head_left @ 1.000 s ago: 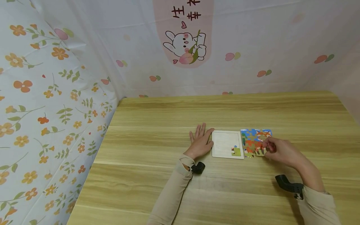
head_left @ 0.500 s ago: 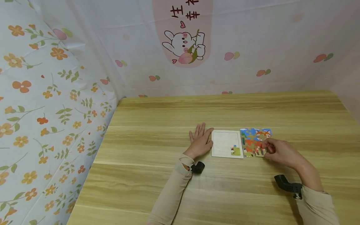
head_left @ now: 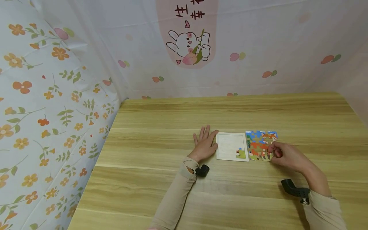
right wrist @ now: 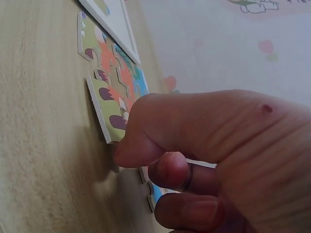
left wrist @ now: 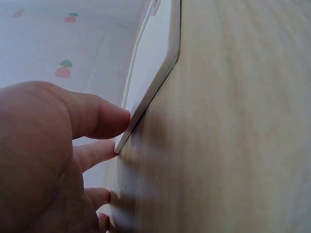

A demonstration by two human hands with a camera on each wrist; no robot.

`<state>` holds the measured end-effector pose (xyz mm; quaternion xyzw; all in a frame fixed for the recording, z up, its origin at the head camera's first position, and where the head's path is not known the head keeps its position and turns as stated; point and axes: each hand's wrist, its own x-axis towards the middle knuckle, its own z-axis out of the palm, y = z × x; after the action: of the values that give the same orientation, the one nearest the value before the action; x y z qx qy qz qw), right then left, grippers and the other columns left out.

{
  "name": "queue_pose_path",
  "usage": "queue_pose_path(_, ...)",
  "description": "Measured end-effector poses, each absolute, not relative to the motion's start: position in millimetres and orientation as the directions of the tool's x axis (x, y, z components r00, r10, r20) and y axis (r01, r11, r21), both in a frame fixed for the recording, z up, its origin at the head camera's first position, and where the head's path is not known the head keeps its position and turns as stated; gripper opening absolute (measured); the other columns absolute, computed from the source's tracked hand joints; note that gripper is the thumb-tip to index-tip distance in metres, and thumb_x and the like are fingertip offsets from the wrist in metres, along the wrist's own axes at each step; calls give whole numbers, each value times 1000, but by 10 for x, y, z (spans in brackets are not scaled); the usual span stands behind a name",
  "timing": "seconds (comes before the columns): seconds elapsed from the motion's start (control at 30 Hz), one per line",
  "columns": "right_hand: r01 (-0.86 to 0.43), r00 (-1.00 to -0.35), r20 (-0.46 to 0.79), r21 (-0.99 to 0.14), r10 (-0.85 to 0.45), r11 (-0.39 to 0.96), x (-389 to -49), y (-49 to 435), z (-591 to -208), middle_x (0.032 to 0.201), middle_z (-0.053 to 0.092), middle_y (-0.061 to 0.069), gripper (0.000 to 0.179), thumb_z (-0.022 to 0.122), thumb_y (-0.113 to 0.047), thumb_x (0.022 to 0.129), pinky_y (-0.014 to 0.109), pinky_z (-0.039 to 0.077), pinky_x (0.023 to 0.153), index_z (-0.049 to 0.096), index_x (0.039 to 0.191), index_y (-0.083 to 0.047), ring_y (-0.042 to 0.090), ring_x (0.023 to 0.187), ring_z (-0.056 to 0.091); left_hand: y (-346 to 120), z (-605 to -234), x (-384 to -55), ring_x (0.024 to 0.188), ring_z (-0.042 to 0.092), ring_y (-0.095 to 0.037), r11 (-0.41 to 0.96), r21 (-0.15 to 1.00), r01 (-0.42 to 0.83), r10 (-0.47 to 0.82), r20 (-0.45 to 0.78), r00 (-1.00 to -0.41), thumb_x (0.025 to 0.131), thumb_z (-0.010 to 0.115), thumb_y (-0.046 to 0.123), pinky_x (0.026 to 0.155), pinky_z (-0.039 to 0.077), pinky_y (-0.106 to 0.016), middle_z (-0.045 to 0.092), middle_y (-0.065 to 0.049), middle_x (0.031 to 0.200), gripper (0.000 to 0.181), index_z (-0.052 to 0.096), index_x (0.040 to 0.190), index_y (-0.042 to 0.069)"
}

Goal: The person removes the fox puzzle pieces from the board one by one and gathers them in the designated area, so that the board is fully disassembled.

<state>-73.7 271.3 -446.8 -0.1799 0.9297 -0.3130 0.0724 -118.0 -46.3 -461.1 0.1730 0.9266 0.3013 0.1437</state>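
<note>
My left hand (head_left: pixel 203 148) rests with fingers spread at the left edge of a shallow white puzzle tray (head_left: pixel 228 143). Its thumb and index finger touch the tray's side in the left wrist view. A single green puzzle piece (head_left: pixel 242 155) lies in the tray's lower right corner. Right of the tray, several joined pieces of a fox puzzle (head_left: pixel 254 137) lie on the table. My right hand (head_left: pixel 291 156) pinches the lower right piece (right wrist: pixel 108 109), green with dark fox paws, at its edge. The fingers partly hide that piece, and its seam with the neighbouring pieces shows a gap.
Both hands work on a wood-grain table (head_left: pixel 161 134). Behind it hangs a pale printed cloth (head_left: pixel 138 57), with a flowered cloth (head_left: pixel 51 121) along the left side. Black wrist mounts (head_left: pixel 202 171) sit at both wrists over the tabletop.
The paw piece at my right hand has shifted slightly against the other pieces. My left hand and the tray stay in place.
</note>
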Motion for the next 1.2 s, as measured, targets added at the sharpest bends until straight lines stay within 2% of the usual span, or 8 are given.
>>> queue_pose_path(0.87,-284,-918,-55,-601,-393,747,-746,2696,-4449,63,39,-5,23,70,0,70,23,28,53,55,86,-6,2,55,34,-460,-4642,-1203,140,-10,-24,760,603,240,411,-160,-898,94,40,22,103,-10,-59,0,-10,155,52,31,146,22)
queue_pose_path(1.2,-254,-926,-80,-593,-370,764,-726,2677,-4411,65,40,-3,20,66,0,72,24,29,52,54,87,-4,5,56,35,-456,-4622,-1195,140,-11,-23,762,604,235,409,-168,-897,95,39,22,103,-10,-59,0,-10,155,52,31,146,22)
